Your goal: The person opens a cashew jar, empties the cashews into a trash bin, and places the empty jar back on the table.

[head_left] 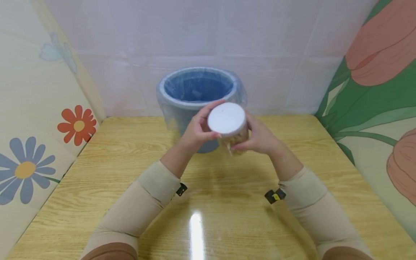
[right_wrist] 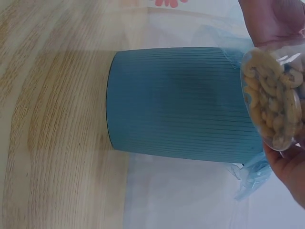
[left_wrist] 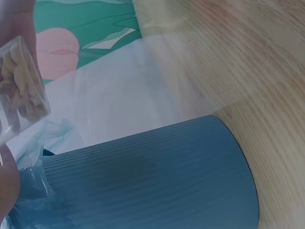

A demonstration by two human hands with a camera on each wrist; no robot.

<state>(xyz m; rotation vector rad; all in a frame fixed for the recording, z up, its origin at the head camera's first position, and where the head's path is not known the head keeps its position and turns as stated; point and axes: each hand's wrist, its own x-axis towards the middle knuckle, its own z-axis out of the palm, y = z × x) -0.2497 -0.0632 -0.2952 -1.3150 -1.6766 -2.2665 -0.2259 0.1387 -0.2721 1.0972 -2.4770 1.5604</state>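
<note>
A: Where's the jar [head_left: 231, 130] rn?

B: Up off the surface [head_left: 208, 202], held in both hands just in front of the bin [head_left: 198, 104], which stands near the middle of the far edge. Clear jar w/ a white lid [head_left: 226, 119], pale curled snack pieces inside (cashews maybe, can't say for sure).

A: Who's got what?

B: Left hand [head_left: 195, 131] is on the lid end: fingers curled round the lid's rim, thumb at the lower side. Right hand [head_left: 260, 139] cups the body from the other side, fingers wrapped about it. So both closed on the jar, neither slack.

A: Why tilted like that?

B: Lid faces back toward the person, base points toward the bin. My read: one hand steadies the body while the other grips the lid, the split you'd want for twisting it. Lid looks seated, no gap I can see.

A: Wrist views add anything?

B: Right wrist cam shows the jar bottom [right_wrist: 274, 98] full of pieces, w/ the ribbed blue bin wall [right_wrist: 181, 102] right behind. Left wrist cam catches only a corner of the jar [left_wrist: 21, 83] at the frame edge, plus the bin's side and its plastic liner [left_wrist: 33, 143].

A: Bin state?

B: Upright, liner [head_left: 169, 108] folded over the rim, and the inside looks bare as far as head cam sees.
</note>
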